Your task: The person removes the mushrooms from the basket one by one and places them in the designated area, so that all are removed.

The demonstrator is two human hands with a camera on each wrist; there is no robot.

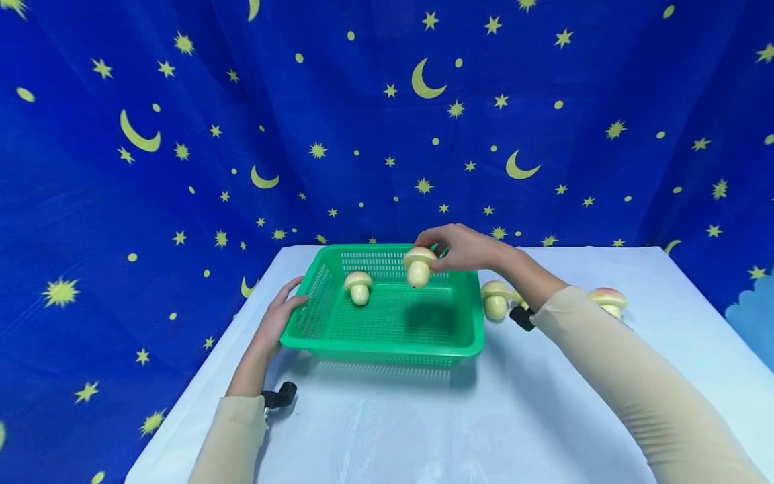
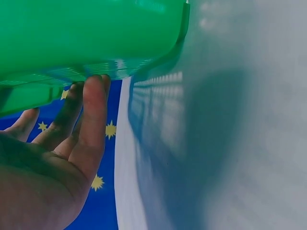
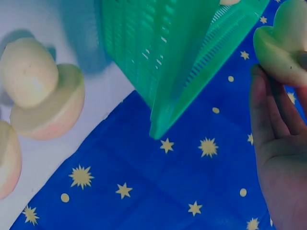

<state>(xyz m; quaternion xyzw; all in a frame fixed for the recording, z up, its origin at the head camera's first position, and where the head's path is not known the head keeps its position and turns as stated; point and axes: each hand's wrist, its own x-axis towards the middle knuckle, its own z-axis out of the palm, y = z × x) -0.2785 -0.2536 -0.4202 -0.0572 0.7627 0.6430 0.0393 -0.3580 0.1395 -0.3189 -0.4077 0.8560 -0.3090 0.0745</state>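
Note:
A green plastic basket (image 1: 387, 351) with slotted walls sits on the white table. My left hand (image 1: 281, 312) is at its left side; in the left wrist view the fingers (image 2: 93, 120) extend up to the basket wall, fairly straight. Over the right part of the basket, my right hand (image 1: 462, 247) pinches a toy mushroom (image 1: 418, 272) by its cap, stem pointing down. The same mushroom (image 3: 283, 48) shows at the edge of the right wrist view. Another toy mushroom (image 1: 359, 289) lies inside the basket, toward the left.
Right of the basket stands a mushroom (image 1: 496, 302), with another partly hidden behind the right forearm. A pink-topped mushroom (image 1: 609, 300) is farther right. A blue curtain (image 1: 363, 121) with moons and stars hangs behind the table (image 1: 375, 430).

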